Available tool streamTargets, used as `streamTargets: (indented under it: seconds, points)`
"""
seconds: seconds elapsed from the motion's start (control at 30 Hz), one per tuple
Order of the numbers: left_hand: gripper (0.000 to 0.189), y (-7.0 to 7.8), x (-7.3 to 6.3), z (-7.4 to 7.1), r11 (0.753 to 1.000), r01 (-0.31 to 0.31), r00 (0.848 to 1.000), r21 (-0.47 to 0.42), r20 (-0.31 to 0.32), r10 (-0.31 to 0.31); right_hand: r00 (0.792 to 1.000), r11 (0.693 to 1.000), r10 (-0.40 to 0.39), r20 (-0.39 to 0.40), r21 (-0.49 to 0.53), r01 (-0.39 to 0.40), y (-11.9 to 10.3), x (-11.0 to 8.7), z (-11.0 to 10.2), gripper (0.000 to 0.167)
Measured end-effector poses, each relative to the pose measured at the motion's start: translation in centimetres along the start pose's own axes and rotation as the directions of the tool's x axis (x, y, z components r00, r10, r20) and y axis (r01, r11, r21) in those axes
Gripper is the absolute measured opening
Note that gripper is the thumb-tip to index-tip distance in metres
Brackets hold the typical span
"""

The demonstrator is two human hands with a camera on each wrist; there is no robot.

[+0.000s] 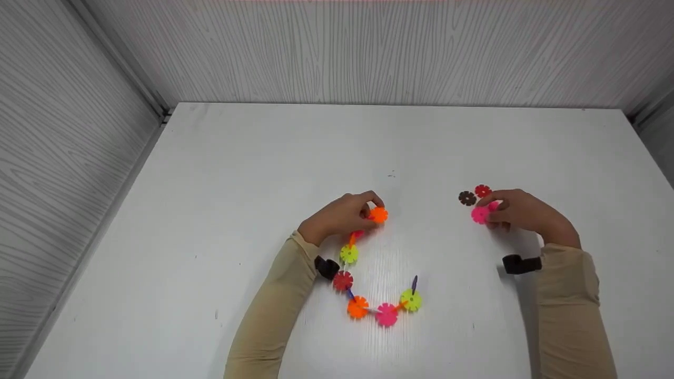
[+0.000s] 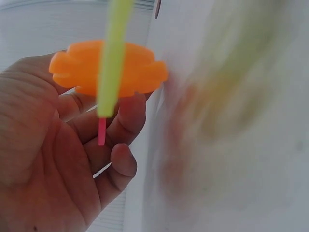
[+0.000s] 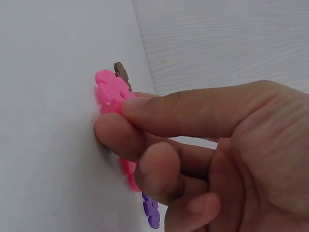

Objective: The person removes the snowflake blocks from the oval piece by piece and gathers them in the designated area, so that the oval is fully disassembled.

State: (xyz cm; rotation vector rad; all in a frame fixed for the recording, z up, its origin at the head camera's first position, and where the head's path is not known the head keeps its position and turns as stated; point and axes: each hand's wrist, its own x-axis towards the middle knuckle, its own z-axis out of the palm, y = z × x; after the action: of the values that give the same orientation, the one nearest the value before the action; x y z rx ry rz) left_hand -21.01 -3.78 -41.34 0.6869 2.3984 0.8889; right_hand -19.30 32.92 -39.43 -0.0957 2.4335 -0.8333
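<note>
My left hand [image 1: 350,213] grips an orange notched flower disc [image 1: 379,215] at the upper end of a curved chain of interlocked discs. In the left wrist view, a yellow-green disc [image 2: 113,63] crosses edge-on before the orange one. Down the chain come a yellow disc [image 1: 348,254], a red disc [image 1: 343,280], another orange disc [image 1: 358,307] and a pink disc [image 1: 387,315]. A purple disc [image 1: 414,284] stands edge-up at the free end. My right hand [image 1: 518,213] pinches a pink flower disc [image 3: 110,87] between thumb and finger, close over the table.
Beside the right hand lie a brown disc [image 1: 467,198] and a red disc [image 1: 483,190]. A purple disc [image 3: 150,212] shows below the fingers in the right wrist view. The white table [image 1: 263,158] meets wood-grain panels [image 1: 326,52] at the back and sides.
</note>
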Motion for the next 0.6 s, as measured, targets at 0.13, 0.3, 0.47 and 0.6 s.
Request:
streamTargets:
  seconds: [0.13,0.3,0.47,0.6]
  points:
    - [0.037,0.00,0.04,0.00,1.000,0.005,1.000,-0.001,0.000,-0.005,1.000,1.000,-0.003,-0.021,-0.006,0.003,0.04,0.10,0.00,0.039]
    - [0.038,0.18,-0.03,0.01,1.000,0.014,1.000,0.004,0.006,-0.014,0.998,1.000,0.000,-0.062,-0.029,-0.002,0.13,0.05,-0.01,0.041]
    - [0.040,0.23,-0.18,-0.01,1.000,0.014,1.000,0.007,0.024,-0.015,0.996,1.000,0.003,-0.085,-0.004,-0.004,-0.28,-0.17,0.02,0.042]
    - [0.039,0.06,-0.13,0.02,1.000,-0.019,0.999,0.008,0.043,0.018,0.994,1.000,-0.024,-0.108,0.013,0.026,-0.82,-0.35,0.09,0.040]
